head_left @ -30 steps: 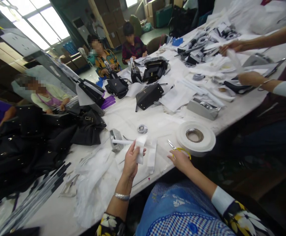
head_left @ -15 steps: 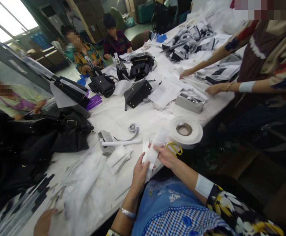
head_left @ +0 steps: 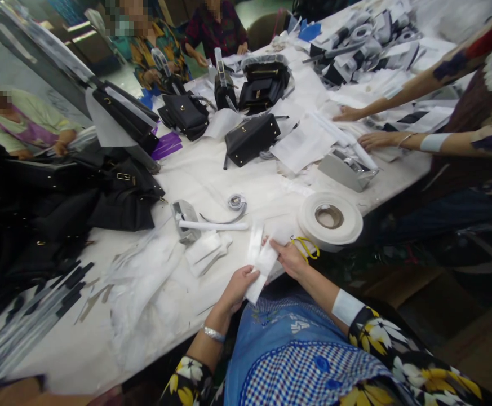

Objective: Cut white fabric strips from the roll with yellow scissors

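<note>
Though limp, white strip [head_left: 263,267] between hands [head_left: 238,286] [head_left: 290,258]

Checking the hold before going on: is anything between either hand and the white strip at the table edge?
Nothing visible. The left hand grips the white strip at its lower end, the right hand higher up, both touching it directly. The yellow-handled scissors sit on the right hand's far side, off the strip.
</note>
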### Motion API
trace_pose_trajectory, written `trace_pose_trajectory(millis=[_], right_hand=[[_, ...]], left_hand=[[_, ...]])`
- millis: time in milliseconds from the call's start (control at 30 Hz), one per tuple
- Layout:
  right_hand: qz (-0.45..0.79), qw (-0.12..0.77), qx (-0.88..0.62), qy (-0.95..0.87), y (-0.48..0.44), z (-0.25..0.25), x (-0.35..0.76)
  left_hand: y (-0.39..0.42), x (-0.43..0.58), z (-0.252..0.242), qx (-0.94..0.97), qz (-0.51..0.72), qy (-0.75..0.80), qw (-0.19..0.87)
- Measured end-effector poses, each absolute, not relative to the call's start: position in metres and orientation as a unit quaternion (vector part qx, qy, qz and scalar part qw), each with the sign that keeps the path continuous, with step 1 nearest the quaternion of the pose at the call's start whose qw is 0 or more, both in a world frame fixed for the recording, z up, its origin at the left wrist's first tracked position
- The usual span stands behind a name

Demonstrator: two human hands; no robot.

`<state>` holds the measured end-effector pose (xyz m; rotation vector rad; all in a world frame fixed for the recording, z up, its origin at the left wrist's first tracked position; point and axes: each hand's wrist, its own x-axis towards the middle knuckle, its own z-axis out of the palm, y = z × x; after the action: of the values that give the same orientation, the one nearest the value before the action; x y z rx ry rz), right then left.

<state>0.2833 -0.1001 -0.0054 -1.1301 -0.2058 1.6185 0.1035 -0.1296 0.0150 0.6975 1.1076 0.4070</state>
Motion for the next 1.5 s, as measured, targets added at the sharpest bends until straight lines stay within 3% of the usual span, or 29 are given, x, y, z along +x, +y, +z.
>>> trace_pose_trajectory(millis=[333,700,933,1267,1500], right_hand=[[0.674,0.519,-0.506,-0.143,-0.094,0.004,0.282],[0.699,0.492,-0.517,-0.038,-0.084,-0.017,0.252],[0.735,0.438,-0.517,0.010,-0.079,-0.036,0.220],[0.715,0.433,-0.547,-0.026,-0.044,-0.049,0.175],[0.681,0.426,-0.595,-0.022,-0.035,-0.057,0.161]], left_hand=[[-0.111,0.112,0.025,0.387,0.201,0.500,0.748],[-0.130,0.048,-0.003,0.358,0.217,0.585,0.695],[-0.134,-0.005,-0.011,0.326,0.300,0.715,0.541],[-0.114,-0.025,-0.024,0.241,0.500,0.696,0.456],[-0.102,-0.036,-0.043,0.242,0.504,0.738,0.377]])
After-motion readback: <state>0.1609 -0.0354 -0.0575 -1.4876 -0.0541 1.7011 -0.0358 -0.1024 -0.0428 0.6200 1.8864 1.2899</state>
